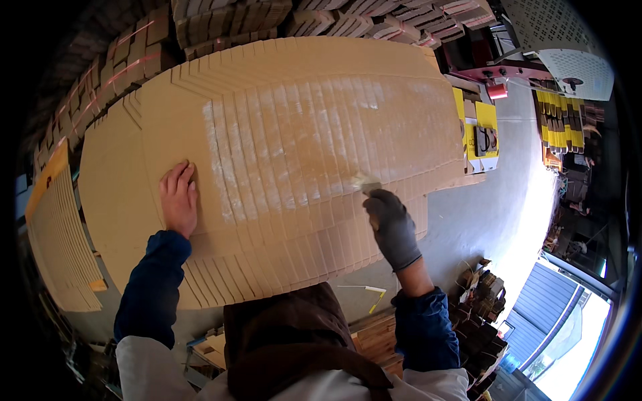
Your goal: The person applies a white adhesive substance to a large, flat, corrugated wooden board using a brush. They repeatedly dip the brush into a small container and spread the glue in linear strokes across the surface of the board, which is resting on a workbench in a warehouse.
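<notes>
A wide fan of overlapping brown cardboard sheets (301, 147) lies in front of me, its stepped edges running in rows. White wet-looking streaks cover the middle of the rows. My left hand (179, 200), bare, rests flat on the plain cardboard at the left, fingers stretched out. In a dark grey glove, my right hand (392, 227) is closed around a brush whose pale bristles (366, 182) touch or nearly touch the sheets at the right; its handle is hidden in the fist.
Another fanned stack of cardboard (63, 234) stands at the far left. Tied cardboard bundles (227, 23) are piled along the back. Yellow printed boxes (481, 134) sit beyond the right end. Dark stacked pieces (478, 327) stand on the floor at the lower right, near a bright doorway.
</notes>
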`<act>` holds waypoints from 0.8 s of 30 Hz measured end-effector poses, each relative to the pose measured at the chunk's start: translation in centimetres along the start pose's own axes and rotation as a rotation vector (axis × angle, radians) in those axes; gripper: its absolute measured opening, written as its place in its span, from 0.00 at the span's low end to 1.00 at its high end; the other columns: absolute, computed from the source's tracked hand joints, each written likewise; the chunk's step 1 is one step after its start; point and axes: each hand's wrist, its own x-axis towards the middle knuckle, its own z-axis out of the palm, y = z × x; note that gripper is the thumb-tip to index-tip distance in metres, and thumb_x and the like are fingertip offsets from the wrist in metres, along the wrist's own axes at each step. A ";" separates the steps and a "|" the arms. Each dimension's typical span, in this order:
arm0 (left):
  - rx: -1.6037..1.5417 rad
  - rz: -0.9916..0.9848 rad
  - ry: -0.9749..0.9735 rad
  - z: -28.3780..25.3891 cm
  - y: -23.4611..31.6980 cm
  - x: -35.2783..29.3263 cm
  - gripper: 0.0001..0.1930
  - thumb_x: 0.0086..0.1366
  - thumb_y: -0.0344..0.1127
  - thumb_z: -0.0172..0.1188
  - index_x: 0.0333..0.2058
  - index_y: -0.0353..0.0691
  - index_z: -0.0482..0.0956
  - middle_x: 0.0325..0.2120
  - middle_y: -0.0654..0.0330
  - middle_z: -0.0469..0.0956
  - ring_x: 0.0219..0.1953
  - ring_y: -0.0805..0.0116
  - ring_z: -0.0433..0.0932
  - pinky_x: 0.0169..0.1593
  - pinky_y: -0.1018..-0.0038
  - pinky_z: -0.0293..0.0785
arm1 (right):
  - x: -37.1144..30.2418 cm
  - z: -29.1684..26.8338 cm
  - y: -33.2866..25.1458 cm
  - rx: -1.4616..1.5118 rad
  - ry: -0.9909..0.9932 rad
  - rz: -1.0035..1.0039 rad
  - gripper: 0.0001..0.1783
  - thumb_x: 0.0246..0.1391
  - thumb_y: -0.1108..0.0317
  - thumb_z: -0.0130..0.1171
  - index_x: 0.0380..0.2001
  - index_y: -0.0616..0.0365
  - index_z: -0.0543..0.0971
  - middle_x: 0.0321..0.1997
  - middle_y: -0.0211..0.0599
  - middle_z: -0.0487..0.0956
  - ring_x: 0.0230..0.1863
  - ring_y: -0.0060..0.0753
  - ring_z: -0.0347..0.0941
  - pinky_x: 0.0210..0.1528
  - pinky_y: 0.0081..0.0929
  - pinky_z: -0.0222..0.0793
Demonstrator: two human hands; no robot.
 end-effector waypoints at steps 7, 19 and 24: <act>0.000 -0.007 0.011 0.3 0.0 0.2 0.20 0.64 0.23 0.54 0.56 0.39 0.74 0.59 0.56 0.70 0.59 0.48 0.65 0.64 0.60 0.63 | 0.2 2.8 -4.4 -0.039 -0.002 -0.185 0.12 0.49 0.73 0.60 0.39 0.52 0.79 0.47 0.39 0.79 0.42 0.45 0.79 0.41 0.38 0.78; -0.030 -0.042 -0.007 -0.5 0.1 0.0 0.20 0.64 0.25 0.55 0.56 0.42 0.74 0.59 0.58 0.70 0.59 0.49 0.65 0.64 0.60 0.63 | 7.3 2.6 -5.6 0.102 0.173 0.030 0.09 0.53 0.73 0.62 0.39 0.52 0.79 0.41 0.40 0.79 0.35 0.50 0.80 0.37 0.39 0.77; -0.043 -0.040 -0.009 -0.5 0.2 0.1 0.20 0.64 0.24 0.55 0.56 0.41 0.74 0.59 0.56 0.70 0.59 0.48 0.65 0.64 0.60 0.64 | 9.4 3.1 -4.1 0.093 0.198 0.037 0.06 0.56 0.73 0.59 0.37 0.52 0.78 0.40 0.41 0.79 0.34 0.52 0.80 0.35 0.42 0.77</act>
